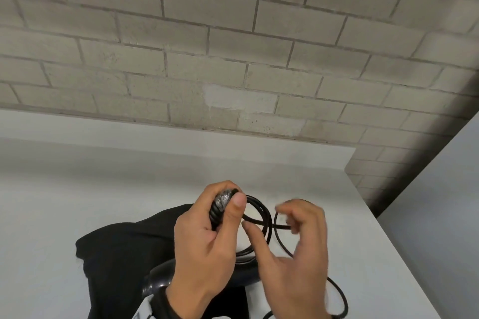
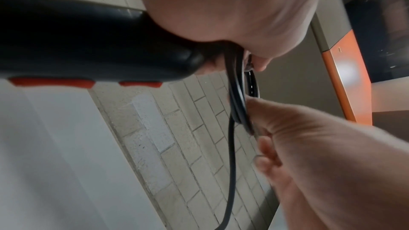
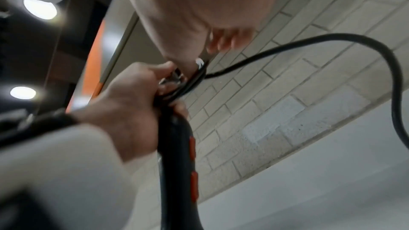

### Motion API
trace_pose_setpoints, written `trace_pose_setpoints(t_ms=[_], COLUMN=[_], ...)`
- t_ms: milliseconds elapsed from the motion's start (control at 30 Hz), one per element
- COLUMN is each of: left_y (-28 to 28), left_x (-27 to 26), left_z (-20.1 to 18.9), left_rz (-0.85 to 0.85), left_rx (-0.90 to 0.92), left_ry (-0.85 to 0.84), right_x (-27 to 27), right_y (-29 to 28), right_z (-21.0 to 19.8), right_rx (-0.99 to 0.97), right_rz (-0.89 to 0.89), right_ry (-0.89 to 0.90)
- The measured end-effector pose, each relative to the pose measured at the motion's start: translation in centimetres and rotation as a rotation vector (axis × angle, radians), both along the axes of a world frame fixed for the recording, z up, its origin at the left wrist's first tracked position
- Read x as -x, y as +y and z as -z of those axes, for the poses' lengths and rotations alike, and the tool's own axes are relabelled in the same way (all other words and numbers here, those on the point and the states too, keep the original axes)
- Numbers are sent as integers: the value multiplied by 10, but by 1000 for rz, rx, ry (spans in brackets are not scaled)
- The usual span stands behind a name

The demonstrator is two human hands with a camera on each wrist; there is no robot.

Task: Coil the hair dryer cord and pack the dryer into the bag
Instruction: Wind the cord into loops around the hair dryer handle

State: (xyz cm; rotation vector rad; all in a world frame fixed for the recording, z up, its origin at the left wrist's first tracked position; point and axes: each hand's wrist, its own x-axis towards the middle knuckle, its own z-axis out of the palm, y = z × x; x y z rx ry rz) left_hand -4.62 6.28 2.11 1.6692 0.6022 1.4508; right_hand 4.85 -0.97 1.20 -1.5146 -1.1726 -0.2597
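White table (image 1: 77, 189) stands against a grey brick wall (image 1: 233, 46). Black bag (image 1: 116, 254) lies crumpled on the table near the front edge, under the hands. Black hair dryer (image 2: 77, 45) with orange buttons (image 2: 53, 82) is held above the bag, handle end up; in the head view its body (image 1: 158, 277) shows below the left wrist. Left hand (image 1: 207, 235) grips the end of the dryer handle, fingers curled round it, thumb pressing gathered cord loops against it. Black cord (image 1: 261, 217) forms several loops hanging beside the left hand, and the loose part trails right and down toward the table edge. Right hand (image 1: 293, 248), blurred, has its fingers loosely curled on the cord just right of the loops; the right wrist view shows the fingertips (image 3: 223, 41) by the cord, exact pinch unclear.
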Motion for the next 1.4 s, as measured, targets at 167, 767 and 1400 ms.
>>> trace_pose_setpoints(t_ms=[167,767,1400], left_y=[-2,10,12], left_x=[-2,-3,-4], left_z=[2,3,-1], left_rz=[-46,-154,-170], left_rx=[-35,-129,-80], left_ry=[13,-18,-28], right_x=[12,-27,-27], right_y=[5,-22,-47], right_z=[15,-58,-40], right_rx=[-2,536,403], right_rz=[164,-843,-695], right_ry=[-293,1096,837])
